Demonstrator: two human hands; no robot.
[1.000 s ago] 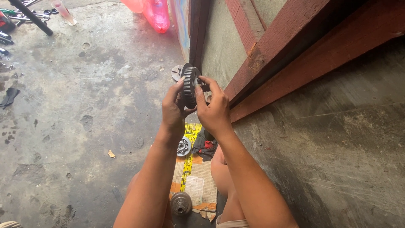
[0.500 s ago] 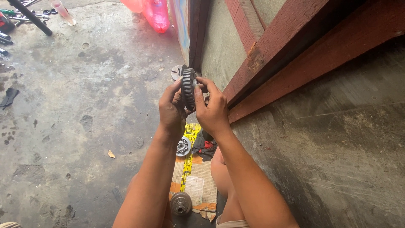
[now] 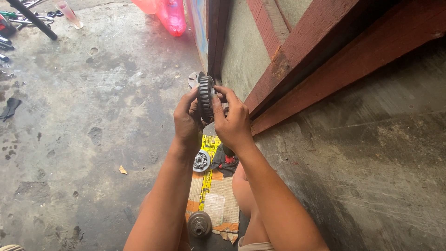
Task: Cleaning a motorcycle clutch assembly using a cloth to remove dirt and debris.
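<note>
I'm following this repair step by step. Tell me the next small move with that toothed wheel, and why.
Probably turn the toothed wheel flat-side toward the eyes. Both the left hand and right hand pinch it edge-on, so only its teeth show and its faces are hidden.

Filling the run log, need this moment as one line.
left hand: grips toothed wheel | right hand: grips it too | below: metal hub on cardboard
</note>
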